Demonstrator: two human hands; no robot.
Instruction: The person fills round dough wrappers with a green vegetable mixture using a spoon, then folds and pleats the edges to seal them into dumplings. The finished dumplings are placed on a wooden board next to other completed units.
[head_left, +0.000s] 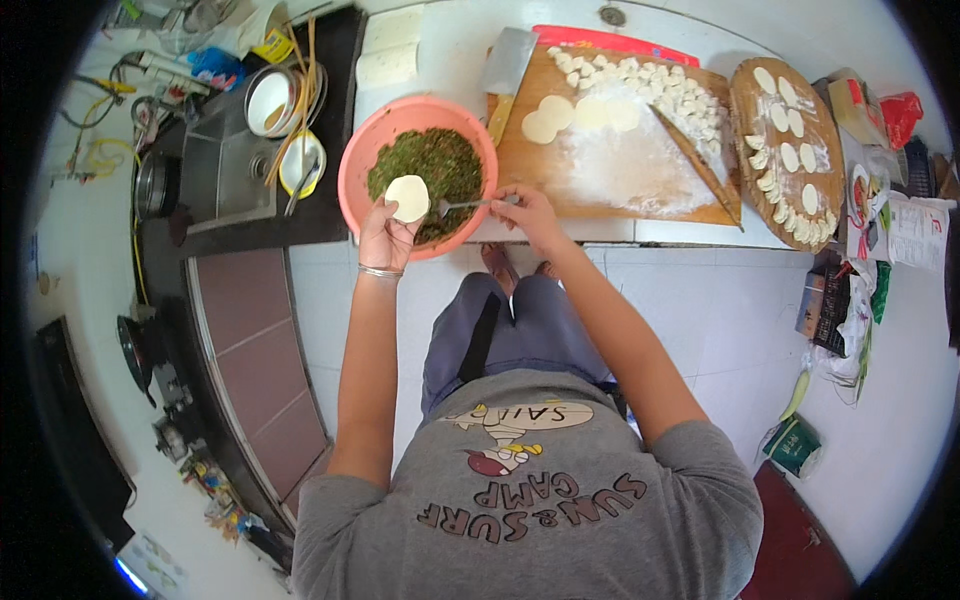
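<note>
My left hand (388, 232) holds a round white dough wrapper (407, 197) flat on its fingers, over the near side of a pink bowl (356, 165) filled with chopped green filling (424, 165). My right hand (524, 208) grips a metal spoon (462, 205) whose tip reaches into the filling. Both hands are at the bowl's near rim, a bracelet on the left wrist.
A floured wooden board (610, 170) carries flat wrappers (547, 118), small dough pieces (660, 90) and a cleaver (507, 65). A round tray (745, 110) at right holds folded dumplings and wrappers. A sink (225, 165) with bowls and chopsticks is at left. Bags and boxes crowd the right.
</note>
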